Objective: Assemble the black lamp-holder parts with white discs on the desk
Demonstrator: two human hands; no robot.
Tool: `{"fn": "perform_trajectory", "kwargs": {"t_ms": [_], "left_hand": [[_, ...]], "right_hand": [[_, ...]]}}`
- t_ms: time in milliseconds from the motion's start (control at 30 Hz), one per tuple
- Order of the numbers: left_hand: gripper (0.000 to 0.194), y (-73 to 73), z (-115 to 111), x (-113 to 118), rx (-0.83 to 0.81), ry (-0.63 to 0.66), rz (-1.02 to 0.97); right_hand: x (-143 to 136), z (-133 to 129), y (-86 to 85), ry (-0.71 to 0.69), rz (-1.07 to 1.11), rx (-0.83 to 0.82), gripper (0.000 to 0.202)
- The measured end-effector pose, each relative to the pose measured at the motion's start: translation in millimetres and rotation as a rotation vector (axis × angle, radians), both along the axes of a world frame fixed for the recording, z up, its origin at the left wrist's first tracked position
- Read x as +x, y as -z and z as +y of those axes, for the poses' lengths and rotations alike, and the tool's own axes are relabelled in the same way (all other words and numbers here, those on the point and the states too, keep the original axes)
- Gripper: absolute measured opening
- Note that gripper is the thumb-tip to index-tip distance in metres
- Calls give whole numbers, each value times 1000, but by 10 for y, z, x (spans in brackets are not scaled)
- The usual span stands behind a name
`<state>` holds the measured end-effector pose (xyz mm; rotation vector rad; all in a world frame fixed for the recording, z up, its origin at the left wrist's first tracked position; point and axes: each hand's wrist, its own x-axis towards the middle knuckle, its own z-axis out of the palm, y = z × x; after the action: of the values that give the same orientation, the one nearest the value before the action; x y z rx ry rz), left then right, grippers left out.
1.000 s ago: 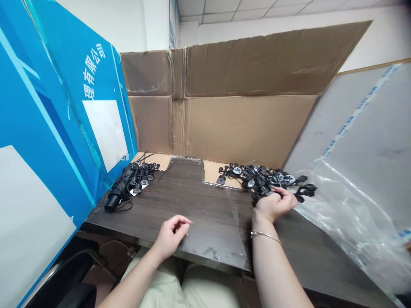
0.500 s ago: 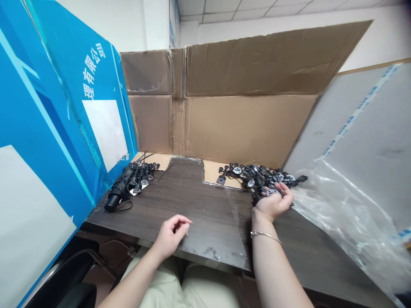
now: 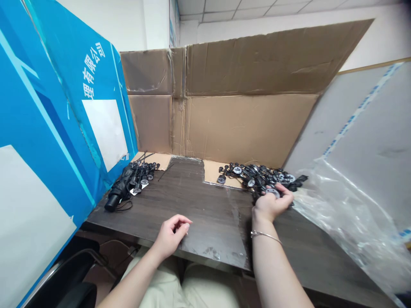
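At the right back of the dark wooden table lies a pile of black parts with round grey ends. My right hand is at the near edge of this pile, palm up, its fingers curled around a black part with a grey disc end. Near the front edge, my left hand hovers with thumb and fingertips brought together; whatever may be between them is too small to make out. Similar black parts lie at the back left, beside a folded black umbrella.
A cardboard wall stands behind the table, and a blue panel rises on the left. Clear plastic sheeting hangs over the right side. A chair is at the lower left.
My right hand's fingers have shifted slightly, and the grey disc in them has tilted a little. My left hand has stayed in place.
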<state>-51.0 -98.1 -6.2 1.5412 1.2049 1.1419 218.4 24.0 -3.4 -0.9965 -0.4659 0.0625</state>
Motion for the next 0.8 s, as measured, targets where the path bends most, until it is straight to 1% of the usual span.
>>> {"fn": "perform_trajectory", "kwargs": {"t_ms": [100, 200, 333, 533, 700, 800], "left_hand": [[19, 9, 0, 0, 6, 3, 5], [19, 13, 3, -2, 14, 7, 12], [18, 19, 7, -6, 9, 6, 20], [19, 16, 9, -8, -6, 1, 15], [21, -18, 5, -1, -27, -6, 4], [21, -24, 5, 0, -20, -3, 7]], "right_hand": [[-18, -10, -27, -78, 54, 60, 27], [-27, -10, -56, -122, 96, 129, 24], [-36, -12, -83, -166, 127, 151, 24], [-47, -12, -95, -159, 133, 149, 20], [-38, -7, -87, -165, 120, 121, 22], [-37, -18, -94, -144, 130, 100, 18]]}}
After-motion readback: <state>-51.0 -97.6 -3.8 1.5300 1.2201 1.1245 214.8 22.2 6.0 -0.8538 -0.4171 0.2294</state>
